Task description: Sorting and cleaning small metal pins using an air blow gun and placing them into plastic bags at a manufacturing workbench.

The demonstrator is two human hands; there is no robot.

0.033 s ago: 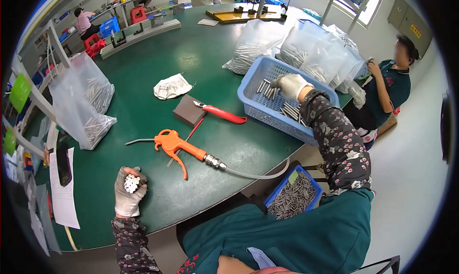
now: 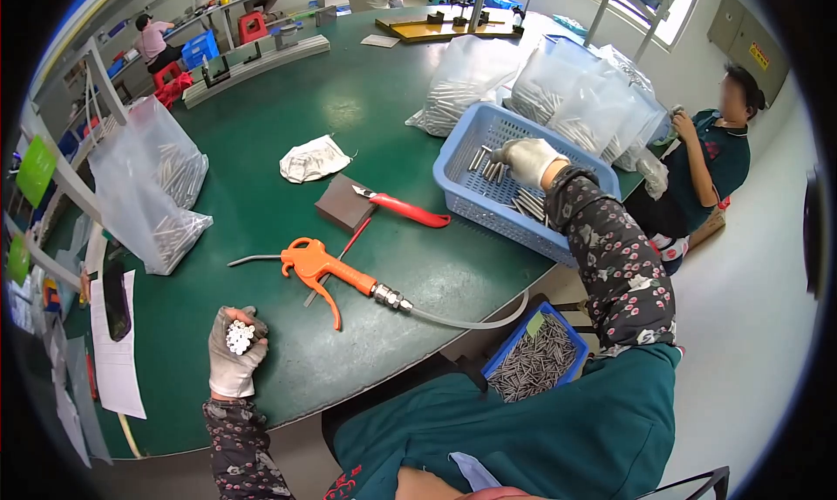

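Note:
My left hand [image 2: 235, 352], in a worn grey-white glove with bare fingertips, is closed around a bundle of metal pins [image 2: 241, 337]. Their bright round ends face up in a cluster above the green table. Over at the right, my right hand [image 2: 530, 162], also gloved, reaches into a blue plastic basket [image 2: 495, 210]. Its fingers are curled down onto short metal pins [image 2: 493, 170] there; the fingertips are partly hidden. More pins [image 2: 530, 204] lie loose in the basket beneath my wrist.
Mid-table lie an orange air blow gun [image 2: 327, 265] with its hose, a brown block [image 2: 345, 202], red-handled cutters [image 2: 403, 208] and a white cloth [image 2: 314, 158]. Pin-filled bags [image 2: 153, 186] stand left and behind the basket. A blue bin [image 2: 536, 356] of pins sits below the edge; a co-worker [image 2: 711, 156] sits right.
My right hand has shifted very slightly in the basket. The left hand and its bundle of pins look unchanged.

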